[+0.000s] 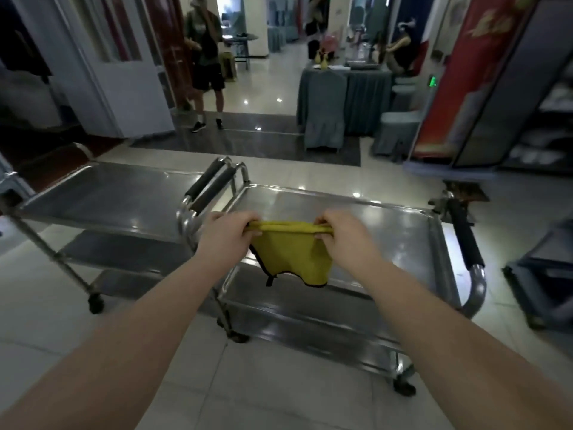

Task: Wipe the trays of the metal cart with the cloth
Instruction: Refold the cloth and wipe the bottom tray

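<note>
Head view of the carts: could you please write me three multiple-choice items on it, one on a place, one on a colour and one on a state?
1. Where is the cloth?
A. on the floor
B. in the air over the top tray of the right-hand cart
C. draped over a chair

2. What colour is the cloth?
A. white
B. blue
C. yellow

3. How is the cloth held?
A. gripped by the left hand and the right hand
B. lying untouched
C. pinched by one hand only

Answers: 1 B, it hangs between the hands above the tray; 2 C, it is yellow with a dark edging; 3 A, fingers of both hands curl round its top edge.
</note>
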`<state>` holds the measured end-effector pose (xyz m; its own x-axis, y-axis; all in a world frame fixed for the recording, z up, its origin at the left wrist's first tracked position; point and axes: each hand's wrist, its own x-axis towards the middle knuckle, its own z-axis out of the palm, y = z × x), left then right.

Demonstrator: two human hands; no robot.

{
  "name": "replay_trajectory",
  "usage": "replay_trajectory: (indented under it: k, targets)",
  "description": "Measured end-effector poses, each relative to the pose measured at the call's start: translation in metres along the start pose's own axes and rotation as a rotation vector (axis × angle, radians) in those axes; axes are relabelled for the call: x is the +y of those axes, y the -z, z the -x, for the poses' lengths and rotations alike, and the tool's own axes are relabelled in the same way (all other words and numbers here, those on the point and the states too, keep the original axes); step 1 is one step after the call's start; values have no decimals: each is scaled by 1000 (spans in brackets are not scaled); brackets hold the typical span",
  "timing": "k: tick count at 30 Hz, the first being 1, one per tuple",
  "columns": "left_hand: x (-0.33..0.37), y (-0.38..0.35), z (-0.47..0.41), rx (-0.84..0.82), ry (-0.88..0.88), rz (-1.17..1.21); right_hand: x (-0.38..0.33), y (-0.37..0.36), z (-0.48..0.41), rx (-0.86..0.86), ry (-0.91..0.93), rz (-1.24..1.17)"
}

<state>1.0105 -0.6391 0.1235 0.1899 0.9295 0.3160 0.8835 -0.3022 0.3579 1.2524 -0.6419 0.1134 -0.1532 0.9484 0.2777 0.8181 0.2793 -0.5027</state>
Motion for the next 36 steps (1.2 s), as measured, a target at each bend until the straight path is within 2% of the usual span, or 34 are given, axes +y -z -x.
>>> replay_trajectory:
  k: [5,10,16,21,26,30,31,33,35,36]
  targets:
    - [7,-98,-18,-150,-62,48,74,-35,22,-59,-187,-38]
    - [-5,-191,1,-309,-21,19,133,-98,63,-154,-338,-92]
    - [-35,-272,13,-496,-18,-32,172,-163,82,-281,-521,-104]
    - [-64,-329,22,-655,-45,23,190,-215,101,-330,-662,-128]
    - [-78,-404,9,-584,-26,91,241,-274,90,-300,-730,-92]
    - [-84,-472,-26,-414,-21,-39,309,-312,59,-87,-771,47]
    - [-87,-489,-30,-329,-26,-29,324,-320,54,-26,-742,126]
    - [-97,-523,-29,-186,-67,133,351,-339,55,129,-558,167]
    - [-114,-561,-18,-184,-164,234,376,-365,70,132,-383,110]
    - [-126,-581,-9,-231,-236,198,390,-381,81,58,-340,125]
